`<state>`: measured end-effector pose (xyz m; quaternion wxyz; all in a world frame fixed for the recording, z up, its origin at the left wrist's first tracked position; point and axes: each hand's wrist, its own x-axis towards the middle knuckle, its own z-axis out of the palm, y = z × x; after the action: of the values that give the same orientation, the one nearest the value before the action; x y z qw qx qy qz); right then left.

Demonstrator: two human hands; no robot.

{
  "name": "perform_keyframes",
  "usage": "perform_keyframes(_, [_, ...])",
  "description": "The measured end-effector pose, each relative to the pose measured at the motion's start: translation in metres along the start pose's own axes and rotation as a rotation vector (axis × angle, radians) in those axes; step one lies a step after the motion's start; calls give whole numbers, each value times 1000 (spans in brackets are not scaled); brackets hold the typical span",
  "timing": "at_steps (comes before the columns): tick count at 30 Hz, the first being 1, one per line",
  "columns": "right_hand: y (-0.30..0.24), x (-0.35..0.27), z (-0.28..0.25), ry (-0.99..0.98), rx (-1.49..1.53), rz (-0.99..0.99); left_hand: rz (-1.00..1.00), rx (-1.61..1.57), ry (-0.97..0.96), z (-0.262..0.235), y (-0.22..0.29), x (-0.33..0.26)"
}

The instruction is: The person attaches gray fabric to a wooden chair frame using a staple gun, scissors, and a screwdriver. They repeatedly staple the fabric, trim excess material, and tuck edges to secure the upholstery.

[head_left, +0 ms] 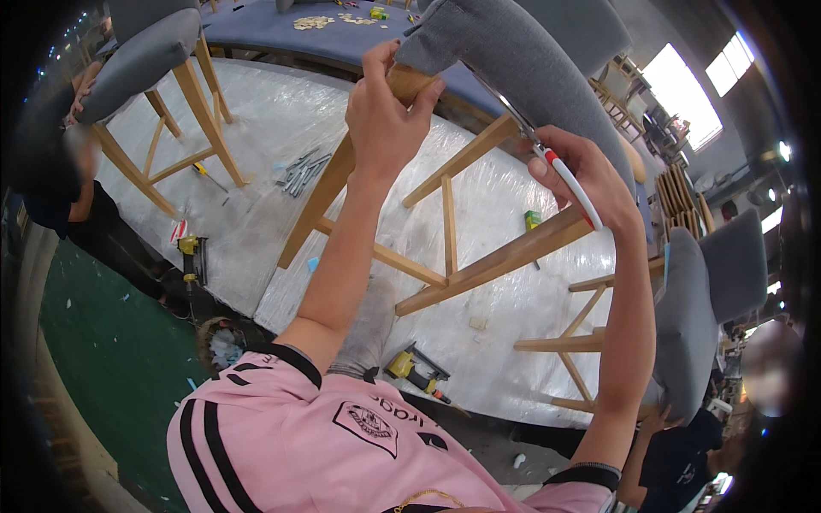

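Observation:
A bar-height chair with a grey fabric seat and wooden legs stands tilted before me. My left hand is closed around the top of a wooden chair leg, fingertips by the edge of the grey cloth. In my right hand is a pair of scissors with red and white handles. Their metal blades lie along the lower edge of the seat cover, pointing toward my left hand. Whether the blades are apart or together, I cannot tell.
Staple guns lie on the plastic-covered bench: one yellow-black gun at left, another near me. Long bolts and a screwdriver are beyond. Similar chairs stand at left and right, each beside a person.

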<state>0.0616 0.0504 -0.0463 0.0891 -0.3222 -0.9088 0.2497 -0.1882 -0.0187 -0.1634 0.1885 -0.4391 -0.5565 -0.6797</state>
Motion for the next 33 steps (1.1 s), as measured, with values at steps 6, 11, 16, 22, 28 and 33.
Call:
perform_keyframes(6, [-11, 5, 4, -24, -6, -77, 116, -317, 81, -15, -3, 0])
perform_keyframes(11, [-28, 5, -1, -65, -26, -92, -43, -467, 87, -9, -1, 4])
perform_keyframes(16, [-27, 15, -7, -30, -38, -138, -28, -364, -34, -5, 14, 5])
perform_keyframes(22, [11, 17, -19, -8, -59, -290, 157, -318, 51, 23, 11, 8])
perform_keyframes(28, [13, 29, -23, 8, -161, -298, 90, -252, 53, 22, 9, 13])
perform_keyframes(33, [-11, 26, -26, -94, -46, -178, -8, -357, -4, 12, 6, 15])
